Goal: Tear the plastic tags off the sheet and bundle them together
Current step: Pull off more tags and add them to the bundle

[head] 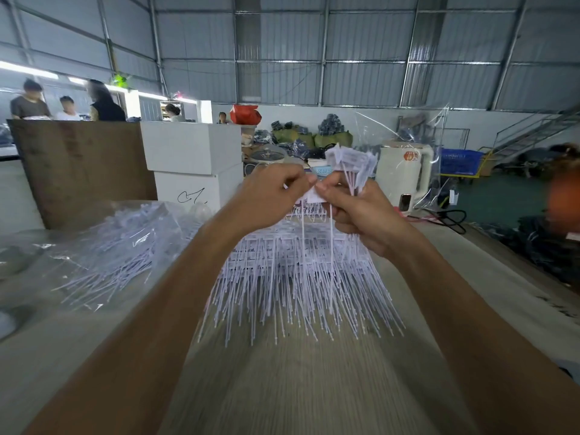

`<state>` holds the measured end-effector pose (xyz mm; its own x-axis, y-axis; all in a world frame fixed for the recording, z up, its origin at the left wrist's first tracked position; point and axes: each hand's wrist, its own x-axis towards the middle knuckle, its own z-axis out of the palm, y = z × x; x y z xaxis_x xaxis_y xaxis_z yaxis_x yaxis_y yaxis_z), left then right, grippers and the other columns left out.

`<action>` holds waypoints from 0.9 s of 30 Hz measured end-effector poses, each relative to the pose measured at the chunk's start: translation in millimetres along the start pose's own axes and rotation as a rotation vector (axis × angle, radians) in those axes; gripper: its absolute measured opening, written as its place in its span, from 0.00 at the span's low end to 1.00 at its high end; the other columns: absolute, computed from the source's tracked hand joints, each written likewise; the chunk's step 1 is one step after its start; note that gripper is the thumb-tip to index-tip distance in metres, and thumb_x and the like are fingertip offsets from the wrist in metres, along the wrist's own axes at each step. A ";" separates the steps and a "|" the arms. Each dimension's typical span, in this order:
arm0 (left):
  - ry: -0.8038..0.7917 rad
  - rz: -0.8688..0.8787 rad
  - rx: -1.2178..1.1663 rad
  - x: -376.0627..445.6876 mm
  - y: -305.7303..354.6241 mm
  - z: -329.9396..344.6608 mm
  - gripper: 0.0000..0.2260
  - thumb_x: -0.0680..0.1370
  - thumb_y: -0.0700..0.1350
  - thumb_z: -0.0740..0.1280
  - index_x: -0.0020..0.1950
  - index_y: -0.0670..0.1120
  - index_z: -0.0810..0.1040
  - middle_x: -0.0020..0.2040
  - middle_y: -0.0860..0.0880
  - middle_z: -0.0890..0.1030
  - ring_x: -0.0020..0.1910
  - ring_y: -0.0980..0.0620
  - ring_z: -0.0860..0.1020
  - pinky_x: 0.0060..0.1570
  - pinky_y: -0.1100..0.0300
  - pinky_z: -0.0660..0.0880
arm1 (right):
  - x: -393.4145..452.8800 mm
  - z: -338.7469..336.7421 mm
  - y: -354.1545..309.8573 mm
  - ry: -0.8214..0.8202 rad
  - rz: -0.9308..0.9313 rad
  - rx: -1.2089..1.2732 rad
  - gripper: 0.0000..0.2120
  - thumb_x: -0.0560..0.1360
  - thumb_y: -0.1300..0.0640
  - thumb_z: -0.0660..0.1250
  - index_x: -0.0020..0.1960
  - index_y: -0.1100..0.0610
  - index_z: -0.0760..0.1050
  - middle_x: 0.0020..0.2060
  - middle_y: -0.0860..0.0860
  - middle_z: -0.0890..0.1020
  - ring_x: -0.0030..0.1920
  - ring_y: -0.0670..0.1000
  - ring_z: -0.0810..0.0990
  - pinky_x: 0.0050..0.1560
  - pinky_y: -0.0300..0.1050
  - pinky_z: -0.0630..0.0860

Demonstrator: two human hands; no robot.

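Progress: early-to-middle, judging by stock left | right hand (361,211) grip closed around a bundle of torn tags (351,161) | left hand (273,189) grip pinches one tag head (315,194) | tag sheets (298,265) piled on counter (282,387), mostly untorn | bagged tags (119,243) lie left.

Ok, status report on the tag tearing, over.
Left hand pinching one tag. Right hand gripping torn-off bundle, also on that tag. Sheets stacked on table below. Nothing blocking.
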<state>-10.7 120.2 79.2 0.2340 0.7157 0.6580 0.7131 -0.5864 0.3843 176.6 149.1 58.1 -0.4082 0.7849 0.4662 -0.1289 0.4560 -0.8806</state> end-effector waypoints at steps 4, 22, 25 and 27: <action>-0.038 -0.086 -0.048 1.4 1.9 1.5 0.22 0.84 0.54 0.60 0.32 0.47 0.68 0.25 0.53 0.71 0.26 0.55 0.71 0.35 0.57 0.69 | 0.8 -1.8 4.0 0.012 -0.054 -0.010 0.08 0.80 0.57 0.70 0.42 0.53 0.76 0.27 0.46 0.67 0.24 0.45 0.57 0.24 0.36 0.56; -0.199 -0.214 -0.274 -4.3 0.3 -4.2 0.24 0.85 0.52 0.59 0.29 0.58 0.79 0.22 0.56 0.66 0.21 0.59 0.60 0.27 0.62 0.61 | 3.0 0.0 2.9 0.030 -0.215 -0.501 0.11 0.77 0.56 0.74 0.54 0.63 0.80 0.42 0.49 0.85 0.46 0.48 0.84 0.48 0.42 0.79; -0.185 -0.096 -0.213 -7.2 11.8 -1.3 0.20 0.85 0.53 0.57 0.39 0.66 0.83 0.35 0.56 0.79 0.27 0.53 0.61 0.32 0.54 0.65 | 1.5 -5.9 6.1 -0.005 -0.170 -0.358 0.12 0.78 0.55 0.73 0.52 0.64 0.78 0.34 0.55 0.80 0.33 0.51 0.79 0.34 0.43 0.76; -0.182 -0.024 -0.220 -8.4 13.6 0.2 0.15 0.85 0.50 0.60 0.50 0.53 0.86 0.35 0.68 0.55 0.27 0.64 0.76 0.37 0.55 0.68 | 0.2 -12.8 7.5 -0.053 -0.078 -0.215 0.10 0.77 0.51 0.73 0.47 0.58 0.78 0.28 0.50 0.69 0.25 0.47 0.63 0.24 0.41 0.60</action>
<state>-2.8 106.3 78.8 0.3477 0.7753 0.5273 0.5641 -0.6222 0.5429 187.1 158.0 52.7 -0.4526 0.7232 0.5217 0.0314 0.5976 -0.8012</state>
